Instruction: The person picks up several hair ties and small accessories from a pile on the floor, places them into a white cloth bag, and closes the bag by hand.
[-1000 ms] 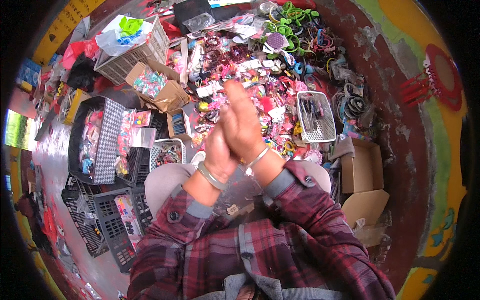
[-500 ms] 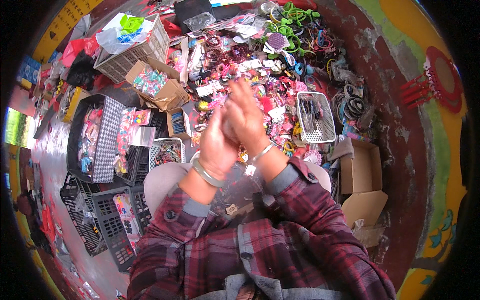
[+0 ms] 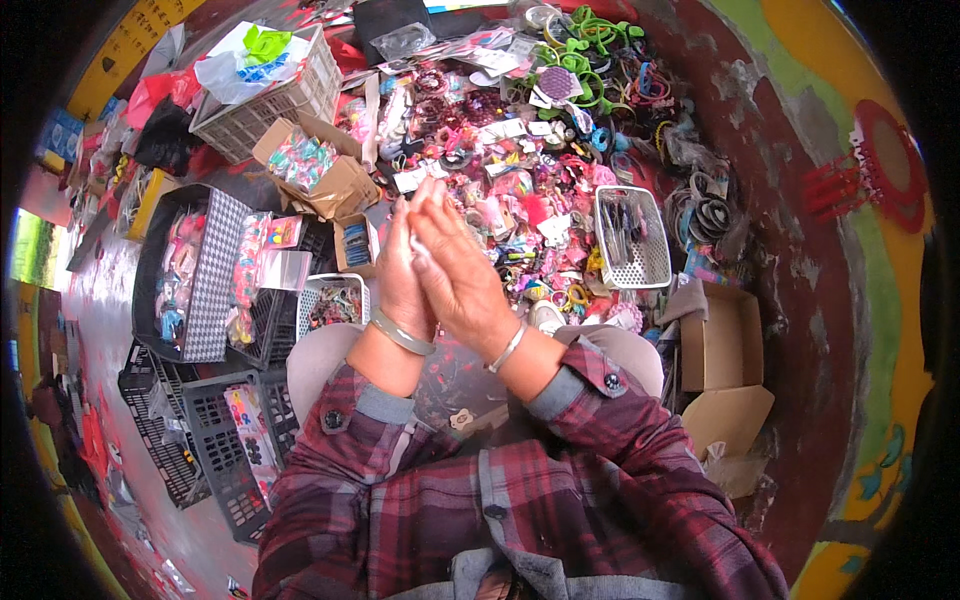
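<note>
My left hand [image 3: 402, 287] and my right hand [image 3: 462, 283] are pressed palm to palm above a heap of hair accessories [image 3: 520, 170]. Their fingers are stretched out and point away from me. A small whitish spot shows between them near the right thumb, too small to name, and the palms hide anything else there. A pale bangle [image 3: 402, 335] circles my left wrist, and a thin silver bracelet [image 3: 508, 347] is on the right. The heap mixes pink, white and dark red pieces, with green headbands [image 3: 592, 60] at its far end.
White plastic baskets stand on either side, one with dark slim items [image 3: 640, 270], one with small mixed pieces [image 3: 362, 300]. On the left are cardboard boxes [image 3: 330, 195], a houndstooth box [image 3: 215, 290], a grey crate [image 3: 325, 75] and black crates [image 3: 215, 425]. An open carton [image 3: 722, 340] lies right.
Both hands have moved left and a little toward me, still pressed together. The silver bracelet's dangling white piece no longer shows. A shoe now shows beside my right forearm.
</note>
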Tool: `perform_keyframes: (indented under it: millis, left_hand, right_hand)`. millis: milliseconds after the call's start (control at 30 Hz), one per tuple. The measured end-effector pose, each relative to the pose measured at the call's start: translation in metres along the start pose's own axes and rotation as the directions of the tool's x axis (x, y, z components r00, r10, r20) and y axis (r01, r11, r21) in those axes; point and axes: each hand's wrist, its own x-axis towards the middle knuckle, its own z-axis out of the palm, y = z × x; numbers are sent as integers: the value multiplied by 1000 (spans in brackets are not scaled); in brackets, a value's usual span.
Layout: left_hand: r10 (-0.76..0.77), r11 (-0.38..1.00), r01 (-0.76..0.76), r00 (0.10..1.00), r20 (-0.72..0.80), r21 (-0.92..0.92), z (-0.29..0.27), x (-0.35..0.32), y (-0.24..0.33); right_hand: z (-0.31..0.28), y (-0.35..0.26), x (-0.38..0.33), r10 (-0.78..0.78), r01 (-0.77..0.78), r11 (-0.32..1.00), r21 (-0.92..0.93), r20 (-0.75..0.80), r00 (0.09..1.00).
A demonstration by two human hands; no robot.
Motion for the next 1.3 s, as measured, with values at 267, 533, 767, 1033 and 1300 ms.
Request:
perform_keyframes:
  millis: [267, 533, 767, 1033, 1300]
  left_hand:
    - [-257, 951, 250, 966, -14, -182, 26, -20, -5]
    - [-99, 995, 95, 990, 96, 43, -10, -23, -15]
    - [-181, 981, 178, 983, -28, -79, 11, -8, 3]
    - [-282, 945, 275, 959, -15, -175, 24, -25, -6]
    - [-71, 995, 64, 992, 106, 70, -19, -19, -12]
  right_hand:
    - [-13, 19, 19, 120, -152, 957, -246, -137, 983]
    - [-8, 5, 18, -115, 103, 972, -209, -44, 992]
    - [-5, 18, 1, 4, -3, 993, -118, 9, 1000]
    - [-14, 14, 24, 94, -108, 970, -217, -72, 993]
    - [0, -11, 12, -155, 168, 942, -291, 68, 986]
